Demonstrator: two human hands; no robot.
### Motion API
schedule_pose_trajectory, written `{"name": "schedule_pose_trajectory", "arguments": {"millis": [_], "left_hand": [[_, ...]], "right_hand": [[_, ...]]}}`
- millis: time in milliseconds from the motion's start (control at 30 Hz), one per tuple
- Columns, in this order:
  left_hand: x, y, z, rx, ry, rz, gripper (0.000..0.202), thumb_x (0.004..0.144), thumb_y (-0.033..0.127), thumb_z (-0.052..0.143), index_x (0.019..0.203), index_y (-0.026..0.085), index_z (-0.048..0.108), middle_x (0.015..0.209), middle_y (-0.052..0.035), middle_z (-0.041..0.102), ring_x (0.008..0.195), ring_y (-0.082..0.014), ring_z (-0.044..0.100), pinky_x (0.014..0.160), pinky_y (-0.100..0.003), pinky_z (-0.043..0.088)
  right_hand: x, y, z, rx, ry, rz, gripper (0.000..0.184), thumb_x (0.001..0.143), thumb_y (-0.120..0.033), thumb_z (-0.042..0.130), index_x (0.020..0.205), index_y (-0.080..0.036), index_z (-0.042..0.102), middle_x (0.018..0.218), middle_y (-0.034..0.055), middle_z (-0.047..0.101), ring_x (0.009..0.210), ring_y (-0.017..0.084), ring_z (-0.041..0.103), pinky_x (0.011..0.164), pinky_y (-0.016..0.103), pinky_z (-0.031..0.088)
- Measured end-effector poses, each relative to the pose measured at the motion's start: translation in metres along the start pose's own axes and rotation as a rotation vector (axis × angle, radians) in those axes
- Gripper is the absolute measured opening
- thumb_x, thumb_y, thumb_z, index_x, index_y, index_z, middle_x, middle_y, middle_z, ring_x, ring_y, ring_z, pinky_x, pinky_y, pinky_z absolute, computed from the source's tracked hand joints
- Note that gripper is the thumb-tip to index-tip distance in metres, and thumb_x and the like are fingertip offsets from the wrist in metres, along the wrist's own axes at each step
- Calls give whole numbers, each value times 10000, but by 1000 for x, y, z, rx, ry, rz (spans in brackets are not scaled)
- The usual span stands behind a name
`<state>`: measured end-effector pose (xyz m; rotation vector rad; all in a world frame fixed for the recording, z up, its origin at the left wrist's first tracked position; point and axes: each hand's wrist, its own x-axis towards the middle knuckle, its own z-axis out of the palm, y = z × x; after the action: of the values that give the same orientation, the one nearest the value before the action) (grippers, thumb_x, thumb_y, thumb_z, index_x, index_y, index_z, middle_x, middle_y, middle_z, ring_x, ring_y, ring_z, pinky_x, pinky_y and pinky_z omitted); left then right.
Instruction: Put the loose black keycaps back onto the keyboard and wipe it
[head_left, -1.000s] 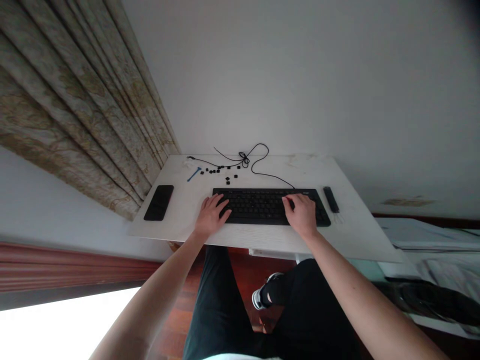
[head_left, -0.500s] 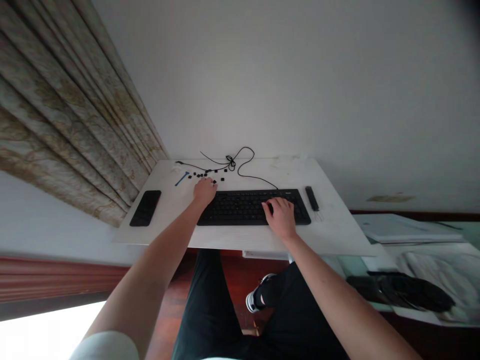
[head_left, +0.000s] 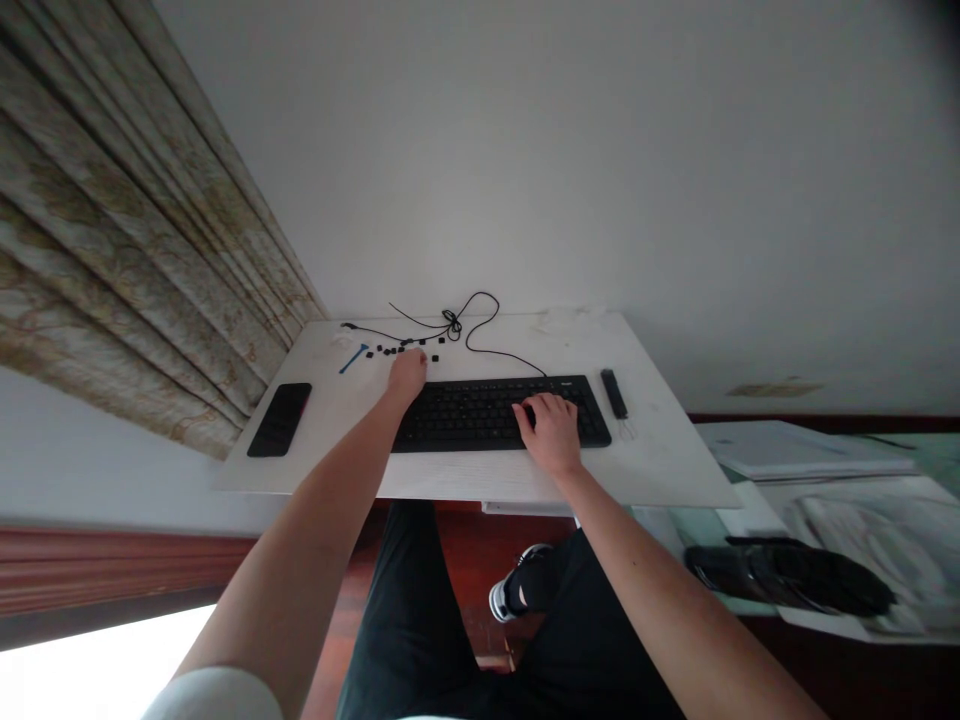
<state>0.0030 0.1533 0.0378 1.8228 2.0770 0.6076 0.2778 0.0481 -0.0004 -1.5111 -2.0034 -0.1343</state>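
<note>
A black keyboard (head_left: 465, 415) lies on the white table. My right hand (head_left: 551, 430) rests over its right part, fingers spread on the keys and thumb apart. Just past the keyboard's far left corner is my left hand (head_left: 409, 372), its fingers drawn together and pointing down at the tabletop. What they hold, if anything, is hidden. Around those fingertips several small black keycaps are scattered, with one keycap (head_left: 435, 358) to the right of the hand. A blue tool with a thin handle (head_left: 354, 359) lies left of the keycaps.
The keyboard's black cable (head_left: 484, 295) loops behind it in a tied bundle. A black phone (head_left: 280, 420) lies at the table's left, and a black-handled wire tool (head_left: 615, 393) lies right of the keyboard. A patterned curtain (head_left: 135, 230) hangs at the left; the wall stands behind the table.
My left fingers have closed together, and the keycap that showed at their tips is now out of sight. My right hand stays on the keyboard. The view has shifted slightly.
</note>
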Motion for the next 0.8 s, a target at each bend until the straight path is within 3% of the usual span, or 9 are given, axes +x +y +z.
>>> {"name": "schedule_pose_trajectory", "arguments": {"millis": [67,167,267,500,800], "left_hand": [[-6,5,1,-362,39,-24,124,874,149,586,962,135,672,1047,-136,708,1046,-226,658,1007,-419,501],[-27,17,8,-1153,14,-113,141,847,129,636,988,136,641,1043,-103,703,1021,-178,673,1015,-407,527],[-54,29,16,-1546,-86,-174,148,829,96,663,967,143,638,1037,-86,708,1054,-171,678,1072,-404,505],[-104,44,24,-1697,-200,-235,203,816,85,688,1000,164,652,1108,-86,705,1196,-230,637,1139,-446,450],[-136,67,48,-1791,-305,-278,223,768,82,728,959,178,664,1046,-50,702,1082,-198,679,1118,-439,446]], "right_hand": [[0,0,0,3,2,3,282,994,-390,454,898,-200,639,918,104,670,929,265,561,876,417,355],[0,0,1,5,1,3,278,992,-393,461,898,-198,636,927,104,671,930,265,560,879,415,353],[0,0,0,11,3,4,272,990,-389,465,909,-197,640,936,105,674,935,265,561,885,415,353],[-1,-1,-1,3,10,-2,250,987,-361,465,912,-200,641,933,102,676,924,259,564,877,408,356],[-5,-2,-6,83,2,-63,248,979,-343,462,913,-202,657,890,96,688,887,255,593,871,411,387]]}}
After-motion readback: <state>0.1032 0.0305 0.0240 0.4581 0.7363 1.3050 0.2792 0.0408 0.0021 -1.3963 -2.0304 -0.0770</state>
